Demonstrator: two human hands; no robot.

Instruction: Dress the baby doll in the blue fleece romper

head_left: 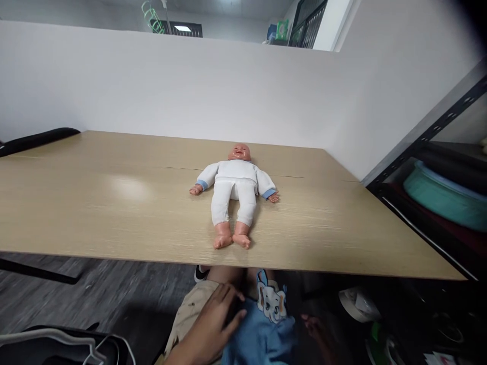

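Blue garment (258, 332) sits at the lap (188, 309), below the near edge of the table (114, 223), and I've got eyes on it! Left hand (217, 319) rests alongside, fingers loosely spread, thumb at the cloth's edge; right hand (315, 327) hangs in shadow below the table, its grip impossible for me to tell. With no firm hold visible, a shift of the legs could drop the cloth floorward, or its blue loop (262, 276) could catch the table's edge. On the table, 1 doll (236, 172) lies face-up; right of the table, a shelf (426, 133) limits elbow room.
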